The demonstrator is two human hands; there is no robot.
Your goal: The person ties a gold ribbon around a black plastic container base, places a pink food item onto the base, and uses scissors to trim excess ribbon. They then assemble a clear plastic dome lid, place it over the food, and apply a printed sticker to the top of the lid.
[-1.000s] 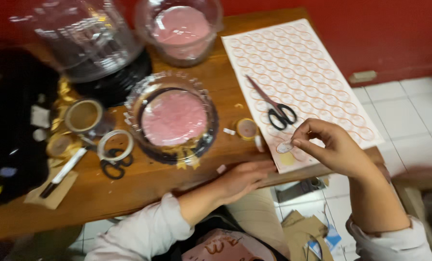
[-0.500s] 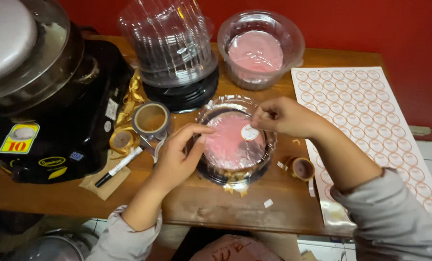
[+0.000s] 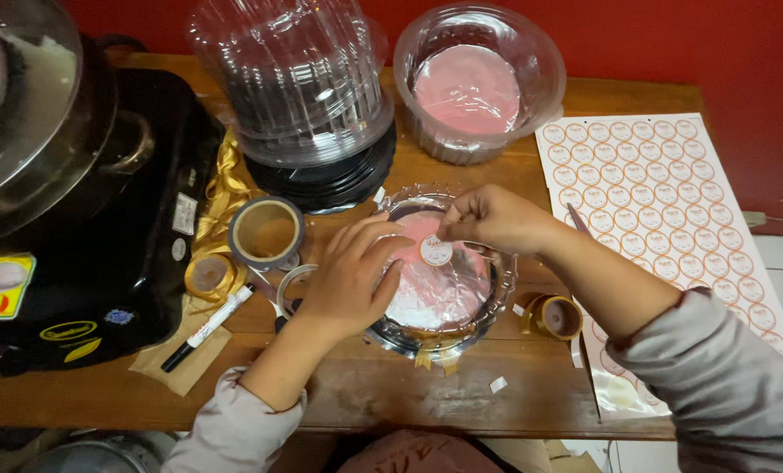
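Pink-lined clear plastic container (image 3: 439, 293) is steadied at the table's front middle by the left hand (image 3: 352, 276), laid flat on the lid's left side, fingers spread and loosely open, nothing gripped. Right hand (image 3: 492, 217) is pinched shut on a small round sticker (image 3: 435, 250), which is pressed against the lid just right of the left fingertips. Whether the sticker is fully stuck down cannot be told.

Small roll of gold tape (image 3: 559, 316) is seen just right of the container, near the right forearm. Sticker sheet (image 3: 672, 201) with rows of round labels is laid further right, over the table edge; a thin dark tool is partly hidden between it and the right wrist. Paper scraps are scattered on the wooden table (image 3: 391, 394) in front.

Left of the container: a wide grey tape roll (image 3: 267, 231), a smaller gold roll (image 3: 207, 274), gold ribbon (image 3: 220, 188), a black-and-white marker (image 3: 209, 327) on a brown paper piece. Behind: a stack of clear domed lids (image 3: 299, 79) on black bases, and a second clear tub (image 3: 479, 83) with a pink liner. Black bag (image 3: 120, 254) with stickers is placed at the far left, a glass-lidded pot (image 3: 23, 131) on it.
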